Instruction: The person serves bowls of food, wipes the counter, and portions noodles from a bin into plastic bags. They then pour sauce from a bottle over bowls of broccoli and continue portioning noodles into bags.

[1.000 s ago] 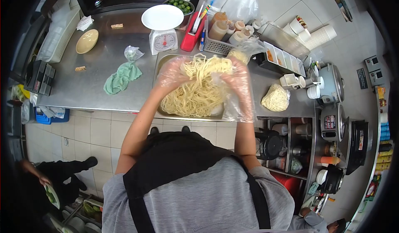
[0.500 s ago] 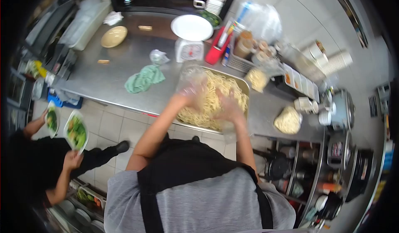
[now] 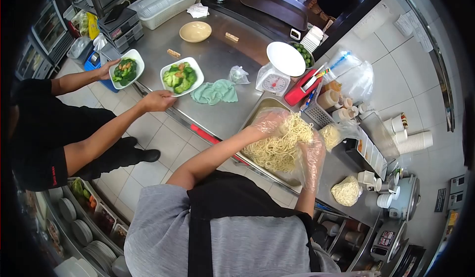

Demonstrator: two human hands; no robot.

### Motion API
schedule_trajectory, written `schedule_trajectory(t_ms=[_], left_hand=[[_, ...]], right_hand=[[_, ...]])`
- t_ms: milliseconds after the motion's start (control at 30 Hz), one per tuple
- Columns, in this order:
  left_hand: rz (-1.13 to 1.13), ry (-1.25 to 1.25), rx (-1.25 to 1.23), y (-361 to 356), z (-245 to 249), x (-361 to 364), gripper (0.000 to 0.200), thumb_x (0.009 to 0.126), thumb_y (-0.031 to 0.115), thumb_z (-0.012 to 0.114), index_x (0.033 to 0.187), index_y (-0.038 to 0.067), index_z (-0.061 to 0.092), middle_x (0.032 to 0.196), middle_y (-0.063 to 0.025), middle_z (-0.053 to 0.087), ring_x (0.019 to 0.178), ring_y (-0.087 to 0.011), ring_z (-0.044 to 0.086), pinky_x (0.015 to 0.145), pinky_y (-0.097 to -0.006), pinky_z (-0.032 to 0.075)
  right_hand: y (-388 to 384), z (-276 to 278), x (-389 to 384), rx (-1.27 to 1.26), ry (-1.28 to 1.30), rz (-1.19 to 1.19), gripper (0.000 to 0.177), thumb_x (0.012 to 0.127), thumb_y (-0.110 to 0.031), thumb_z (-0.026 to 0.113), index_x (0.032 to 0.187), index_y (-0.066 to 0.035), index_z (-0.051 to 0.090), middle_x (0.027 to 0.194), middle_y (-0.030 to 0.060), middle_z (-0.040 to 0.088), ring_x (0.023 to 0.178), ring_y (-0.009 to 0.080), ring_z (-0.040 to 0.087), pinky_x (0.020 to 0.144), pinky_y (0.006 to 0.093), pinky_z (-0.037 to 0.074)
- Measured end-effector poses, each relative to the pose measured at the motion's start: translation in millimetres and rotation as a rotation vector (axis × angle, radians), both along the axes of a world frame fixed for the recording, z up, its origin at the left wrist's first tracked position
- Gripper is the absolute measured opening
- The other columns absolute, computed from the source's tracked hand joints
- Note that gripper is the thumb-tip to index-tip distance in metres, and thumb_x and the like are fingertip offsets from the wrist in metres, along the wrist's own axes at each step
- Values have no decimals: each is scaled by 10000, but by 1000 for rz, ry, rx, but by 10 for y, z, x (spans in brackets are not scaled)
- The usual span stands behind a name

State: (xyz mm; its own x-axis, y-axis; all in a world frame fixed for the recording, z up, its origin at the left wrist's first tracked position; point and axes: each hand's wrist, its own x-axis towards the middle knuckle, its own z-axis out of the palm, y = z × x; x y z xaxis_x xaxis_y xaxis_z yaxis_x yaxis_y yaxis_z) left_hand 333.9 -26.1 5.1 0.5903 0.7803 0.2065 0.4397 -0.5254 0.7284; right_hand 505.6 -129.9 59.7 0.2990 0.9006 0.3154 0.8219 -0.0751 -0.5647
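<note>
A shallow metal tray [image 3: 257, 110] on the counter holds a heap of pale yellow noodles [image 3: 274, 153]. Clear plastic gloves cover both my hands. My left hand [image 3: 273, 122] is at the heap's far left side, its fingers curled into the noodles and partly hidden by them. On the right side, my right hand [image 3: 312, 153] grips the noodles from the edge, fingertips among the strands. Between the two hands the noodles are bunched up, and part of the tray's bottom shows at its far left end.
Behind the tray stand a kitchen scale [image 3: 273, 81] with a white plate and a basket of bottles [image 3: 329, 99]. Bagged noodles [image 3: 346, 190] lie right. A green cloth [image 3: 215, 92] lies left. A co-worker [image 3: 54, 128] at left holds two bowls of greens [image 3: 181, 78].
My hands have gone from moving over spread noodles to gathering them into a bunch. The view has turned. The co-worker has come to the counter, one bowl now over its edge.
</note>
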Motion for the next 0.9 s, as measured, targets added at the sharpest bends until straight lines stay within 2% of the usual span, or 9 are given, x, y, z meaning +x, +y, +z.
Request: schedule_trajectory(t_ms=[233,300,433,500,600,667,767,833,900], left_hand=[[-262,470,213,145,686,18,490,705,300,661,1137,100,545,1212,-154,527,1132,-299,498,928,-417,403],[-297,585,129,216,776,62,480,723,319,636,1137,94,549,1224,-164,521,1133,-311,495,927,-426,399],[-275,583,-47,399,-54,436,480,743,342,604,1138,74,550,1238,-185,507,1140,-331,486,932,-437,391],[-347,585,-89,390,-236,830,483,753,354,588,1138,64,550,1245,-195,501,1143,-340,481,934,-442,386],[-167,477,72,250,-333,797,621,803,483,525,1205,11,487,1286,-218,460,1196,-365,434,994,-442,342],[-335,601,-114,236,187,732,683,822,525,486,1290,33,419,1343,-206,408,1257,-358,369,1049,-431,278],[-224,428,-9,273,-311,691,622,768,457,530,1264,98,423,1275,-191,474,1208,-388,402,1011,-469,292],[-218,413,-6,282,-439,692,608,784,457,514,1267,102,414,1284,-196,463,1214,-381,397,1015,-475,281],[-223,441,-24,248,-383,714,640,809,482,488,1303,88,381,1333,-194,405,1256,-365,342,1044,-464,241]], right_hand=[[178,-373,-91,-245,-503,180,716,623,-187,693,1290,-113,445,1295,203,418,1171,333,412,972,436,351],[199,-744,-197,-356,-511,104,796,623,-291,716,1326,-107,392,1330,204,367,1257,430,259,991,575,237],[242,-1432,163,-236,-214,264,847,648,-356,703,1337,-18,344,1386,264,284,1323,457,140,1017,649,110],[209,-1160,23,-484,-323,143,849,671,-369,693,1327,21,321,1390,272,269,1331,465,111,1023,647,72],[50,-800,-22,-466,-239,174,803,714,-378,663,1346,-21,319,1391,254,278,1343,401,153,1060,560,128],[-184,-719,-6,-354,-229,245,701,781,-322,607,1360,-51,321,1391,225,304,1324,375,224,1062,510,190],[-648,-744,390,-191,-294,650,560,847,-209,541,1357,-67,360,1320,189,438,1254,313,386,1044,399,294],[-947,-39,564,-757,99,627,432,883,-198,515,1285,-45,465,1207,168,551,1145,279,512,988,351,373],[-1014,446,909,-706,280,685,372,918,-215,486,1242,-35,509,1170,153,584,1073,250,569,927,359,429]])
